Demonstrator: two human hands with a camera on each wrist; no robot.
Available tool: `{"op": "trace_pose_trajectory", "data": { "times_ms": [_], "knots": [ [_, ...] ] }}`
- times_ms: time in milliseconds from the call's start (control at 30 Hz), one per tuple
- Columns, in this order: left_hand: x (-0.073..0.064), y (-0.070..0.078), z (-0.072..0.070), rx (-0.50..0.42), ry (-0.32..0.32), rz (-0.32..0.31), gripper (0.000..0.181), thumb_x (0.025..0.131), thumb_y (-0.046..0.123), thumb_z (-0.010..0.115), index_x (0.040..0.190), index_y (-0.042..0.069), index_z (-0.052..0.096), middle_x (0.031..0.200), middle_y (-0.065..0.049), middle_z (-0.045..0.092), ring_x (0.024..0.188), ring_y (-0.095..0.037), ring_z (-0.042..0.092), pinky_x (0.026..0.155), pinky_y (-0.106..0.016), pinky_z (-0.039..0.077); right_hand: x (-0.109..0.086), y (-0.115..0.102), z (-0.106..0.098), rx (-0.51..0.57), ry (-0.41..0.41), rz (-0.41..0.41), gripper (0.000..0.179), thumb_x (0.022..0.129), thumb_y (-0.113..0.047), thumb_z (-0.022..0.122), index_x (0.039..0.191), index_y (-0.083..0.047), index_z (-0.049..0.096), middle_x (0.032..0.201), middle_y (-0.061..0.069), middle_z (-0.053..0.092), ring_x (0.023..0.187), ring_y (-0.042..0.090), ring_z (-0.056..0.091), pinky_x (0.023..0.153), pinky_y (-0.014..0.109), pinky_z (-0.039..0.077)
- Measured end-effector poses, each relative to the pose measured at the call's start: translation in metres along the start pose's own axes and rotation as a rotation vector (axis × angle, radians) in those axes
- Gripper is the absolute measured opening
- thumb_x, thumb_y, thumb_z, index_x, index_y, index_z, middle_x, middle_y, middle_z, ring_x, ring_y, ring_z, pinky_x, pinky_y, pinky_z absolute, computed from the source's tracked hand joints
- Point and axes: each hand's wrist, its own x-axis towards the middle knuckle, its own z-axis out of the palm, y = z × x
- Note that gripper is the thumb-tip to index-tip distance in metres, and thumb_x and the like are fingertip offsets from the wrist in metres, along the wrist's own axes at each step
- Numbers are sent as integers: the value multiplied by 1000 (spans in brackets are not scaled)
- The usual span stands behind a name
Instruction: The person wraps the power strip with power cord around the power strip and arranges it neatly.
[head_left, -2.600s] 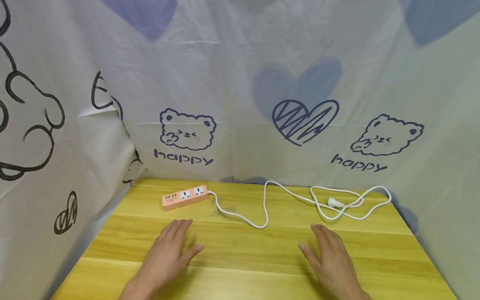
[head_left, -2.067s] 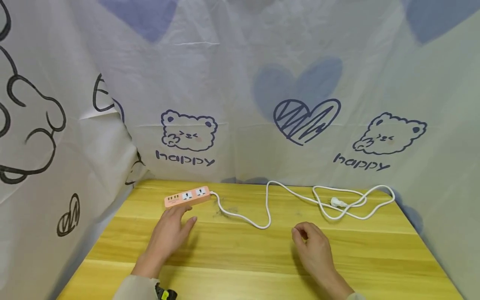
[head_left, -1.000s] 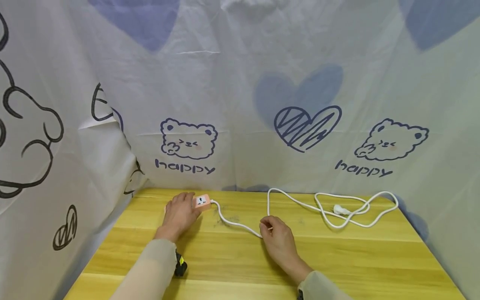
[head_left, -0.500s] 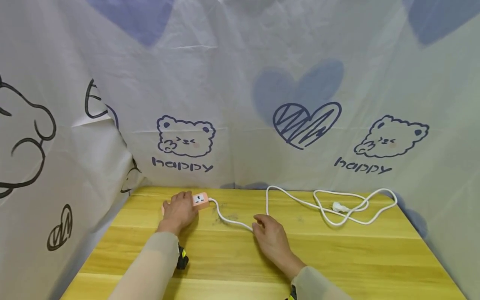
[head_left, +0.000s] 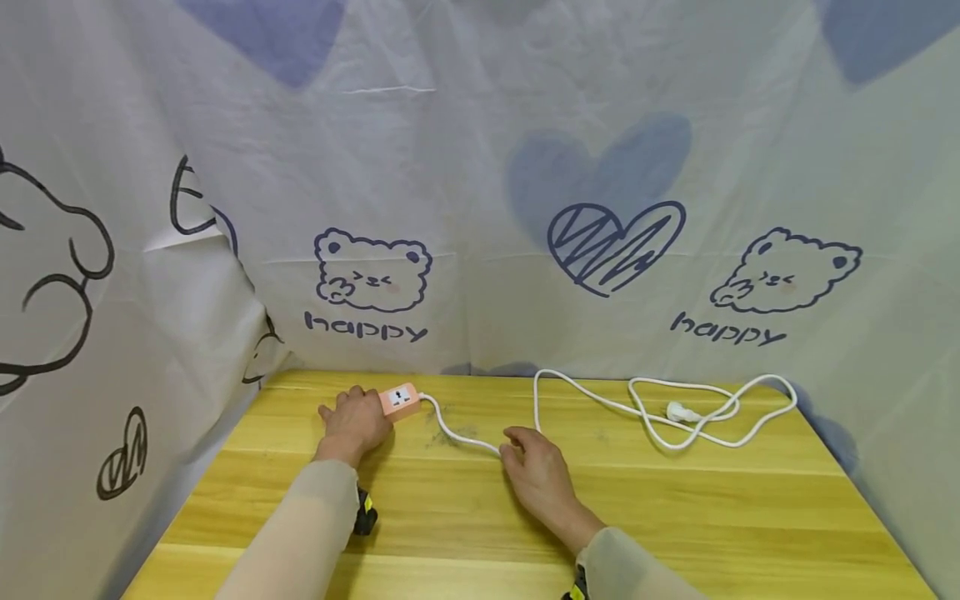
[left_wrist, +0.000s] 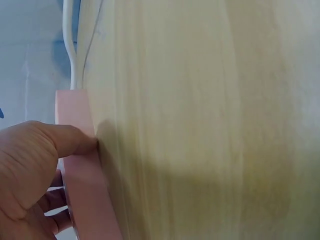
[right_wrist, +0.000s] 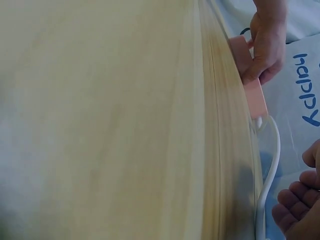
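Note:
A peach-coloured power strip [head_left: 401,402] with white sockets lies on the table at the back left. My left hand [head_left: 356,423] grips it across the middle, covering most of its top. In the left wrist view the thumb [left_wrist: 75,141] presses on the strip's near side [left_wrist: 85,190] and the other fingers are behind it. A white cord [head_left: 457,437] leaves the strip's right end. My right hand [head_left: 542,475] hovers over the cord's bend with loosely curled fingers. In the right wrist view those fingers [right_wrist: 292,202] are beside the cord [right_wrist: 272,165], with nothing in them.
Farther right, the cord lies in loose loops [head_left: 791,400] around its white plug [head_left: 681,412]. A pale patterned cloth [head_left: 480,317] hangs right behind the wooden table [head_left: 720,517] and along both sides.
My left hand has moved forward and taken hold of the power strip. The right hand has come left from the table's right half to the cord's bend, its fingers curling in loosely.

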Motion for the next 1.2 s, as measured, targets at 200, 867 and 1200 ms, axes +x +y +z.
{"op": "trace_pose_trajectory", "data": {
  "times_ms": [200,867,1200],
  "knots": [
    [-5,-1,0,-2,-8,65,59,94,33,74,141,1,57,132,-25,58,117,-44,55,98,-71,46,5,2,2,-20,-21,-13,33,99,-15,69,128,1,70,127,20,72,121,39,68,103,54,54],
    [-26,14,-14,-104,52,105,59,94,35,75,139,5,51,112,-16,71,90,-29,65,76,-51,57,3,8,3,-15,-60,38,36,103,-23,66,131,1,70,130,21,71,121,39,68,104,54,55],
    [-35,22,-24,-151,74,96,56,95,36,75,134,4,50,109,-15,70,89,-28,64,77,-49,56,1,9,-3,-26,-62,18,19,106,-23,64,104,-7,74,96,7,75,87,23,69,79,42,58]
  ]
}}
